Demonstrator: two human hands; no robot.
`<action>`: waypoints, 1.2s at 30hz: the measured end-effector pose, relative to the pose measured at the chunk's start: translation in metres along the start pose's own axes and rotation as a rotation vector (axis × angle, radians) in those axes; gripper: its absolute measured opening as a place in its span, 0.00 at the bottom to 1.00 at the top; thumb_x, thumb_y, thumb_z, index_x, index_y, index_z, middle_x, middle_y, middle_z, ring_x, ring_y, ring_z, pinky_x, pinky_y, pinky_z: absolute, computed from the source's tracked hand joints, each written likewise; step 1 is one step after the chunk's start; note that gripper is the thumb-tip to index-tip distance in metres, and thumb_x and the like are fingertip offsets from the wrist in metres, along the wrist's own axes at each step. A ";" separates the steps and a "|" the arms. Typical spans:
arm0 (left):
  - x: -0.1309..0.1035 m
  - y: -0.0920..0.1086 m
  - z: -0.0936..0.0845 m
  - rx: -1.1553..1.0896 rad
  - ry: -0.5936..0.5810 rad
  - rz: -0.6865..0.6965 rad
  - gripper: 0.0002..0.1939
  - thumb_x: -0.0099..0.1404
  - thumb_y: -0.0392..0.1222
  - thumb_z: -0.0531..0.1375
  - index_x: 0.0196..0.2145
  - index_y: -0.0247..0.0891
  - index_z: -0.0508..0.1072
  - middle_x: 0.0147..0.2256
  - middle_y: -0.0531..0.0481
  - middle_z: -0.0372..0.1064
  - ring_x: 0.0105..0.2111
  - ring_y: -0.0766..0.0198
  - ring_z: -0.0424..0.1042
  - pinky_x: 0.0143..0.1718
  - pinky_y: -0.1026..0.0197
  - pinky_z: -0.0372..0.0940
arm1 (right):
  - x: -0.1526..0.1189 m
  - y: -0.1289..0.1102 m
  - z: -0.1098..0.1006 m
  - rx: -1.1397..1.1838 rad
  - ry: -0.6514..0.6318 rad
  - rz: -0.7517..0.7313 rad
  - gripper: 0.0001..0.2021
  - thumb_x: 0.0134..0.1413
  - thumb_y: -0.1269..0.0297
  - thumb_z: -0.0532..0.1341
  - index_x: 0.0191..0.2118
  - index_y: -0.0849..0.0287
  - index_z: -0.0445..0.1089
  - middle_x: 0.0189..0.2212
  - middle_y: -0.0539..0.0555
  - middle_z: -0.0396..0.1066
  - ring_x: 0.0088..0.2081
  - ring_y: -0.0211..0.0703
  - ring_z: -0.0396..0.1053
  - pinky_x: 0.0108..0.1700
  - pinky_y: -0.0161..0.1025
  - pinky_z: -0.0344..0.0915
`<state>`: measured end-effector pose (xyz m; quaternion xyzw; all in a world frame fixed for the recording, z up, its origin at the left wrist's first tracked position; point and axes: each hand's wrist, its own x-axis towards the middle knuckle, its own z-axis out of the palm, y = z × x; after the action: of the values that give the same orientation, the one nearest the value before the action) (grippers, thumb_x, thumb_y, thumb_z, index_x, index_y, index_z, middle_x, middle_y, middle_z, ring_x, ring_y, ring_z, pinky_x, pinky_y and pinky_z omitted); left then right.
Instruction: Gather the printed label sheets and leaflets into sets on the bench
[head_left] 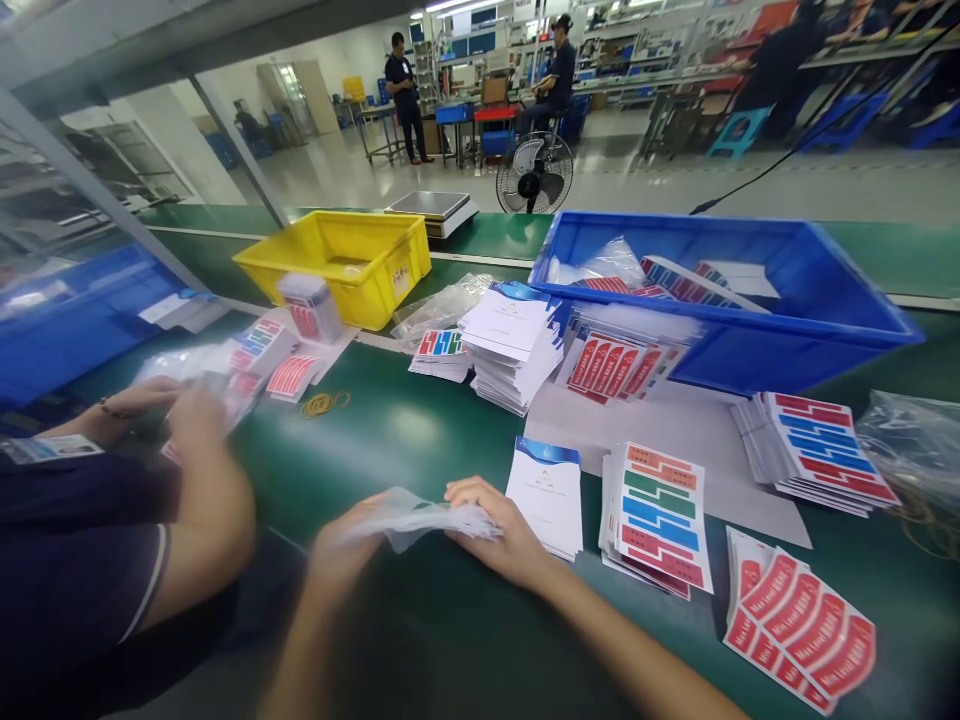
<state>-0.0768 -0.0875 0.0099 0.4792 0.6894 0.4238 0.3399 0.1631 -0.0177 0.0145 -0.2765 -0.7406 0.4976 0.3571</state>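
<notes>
A wide workshop opens up, its pale, glossy floor [630,185] sweeping across the upper part of the frame and catching the light! Strip lights [476,6] glow at top centre. Look upper left: a white wall [169,140], pale doors [304,95], and a grey metal beam [225,28] slicing over that corner. A black fan [530,186] stands above centre; upper right, a turquoise stool [739,132] near crowded workstations [637,62]. And the green desk [397,430] fills the foreground!
</notes>
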 end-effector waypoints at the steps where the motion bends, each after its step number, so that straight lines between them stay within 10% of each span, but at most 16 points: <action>1: 0.004 -0.003 -0.005 -0.002 -0.032 0.006 0.19 0.51 0.54 0.66 0.37 0.40 0.79 0.46 0.44 0.76 0.50 0.47 0.71 0.55 0.49 0.64 | 0.001 0.002 0.001 -0.002 0.001 0.043 0.16 0.55 0.63 0.62 0.49 0.56 0.64 0.48 0.57 0.68 0.50 0.47 0.67 0.52 0.43 0.63; 6: 0.014 -0.032 -0.013 -0.092 -0.169 -0.016 0.27 0.54 0.48 0.65 0.51 0.37 0.71 0.54 0.39 0.69 0.55 0.50 0.68 0.56 0.49 0.63 | 0.001 0.014 0.006 0.020 -0.020 0.198 0.33 0.53 0.63 0.64 0.61 0.55 0.51 0.56 0.59 0.63 0.54 0.49 0.65 0.54 0.45 0.62; 12: 0.018 -0.032 0.004 0.106 -0.223 0.042 0.14 0.56 0.50 0.63 0.35 0.39 0.80 0.43 0.44 0.77 0.47 0.48 0.73 0.55 0.46 0.63 | 0.003 0.016 0.010 -0.057 -0.013 0.271 0.42 0.50 0.63 0.66 0.66 0.55 0.43 0.60 0.60 0.57 0.58 0.53 0.60 0.57 0.49 0.59; 19: 0.025 -0.031 0.011 0.045 -0.097 -0.014 0.21 0.56 0.54 0.61 0.39 0.35 0.79 0.40 0.43 0.78 0.43 0.48 0.76 0.48 0.49 0.69 | 0.014 0.014 0.015 -0.027 0.122 0.210 0.09 0.61 0.60 0.55 0.44 0.57 0.64 0.39 0.53 0.69 0.41 0.46 0.69 0.45 0.42 0.66; 27: 0.026 -0.029 -0.006 0.006 -0.186 -0.020 0.20 0.55 0.49 0.64 0.44 0.38 0.77 0.46 0.45 0.76 0.47 0.51 0.74 0.51 0.53 0.68 | 0.011 0.012 0.010 -0.038 0.082 0.316 0.26 0.53 0.64 0.62 0.57 0.54 0.55 0.51 0.54 0.65 0.50 0.48 0.65 0.52 0.43 0.61; 36: 0.018 -0.032 0.003 -0.009 -0.167 -0.007 0.13 0.57 0.51 0.63 0.35 0.40 0.79 0.38 0.47 0.79 0.42 0.54 0.76 0.47 0.56 0.69 | 0.014 0.012 0.011 -0.080 -0.026 0.287 0.09 0.56 0.70 0.57 0.43 0.56 0.64 0.40 0.52 0.69 0.41 0.47 0.67 0.43 0.41 0.62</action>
<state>-0.0915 -0.0757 -0.0214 0.5092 0.6583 0.3841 0.3999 0.1462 -0.0085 0.0043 -0.3871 -0.7173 0.5171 0.2611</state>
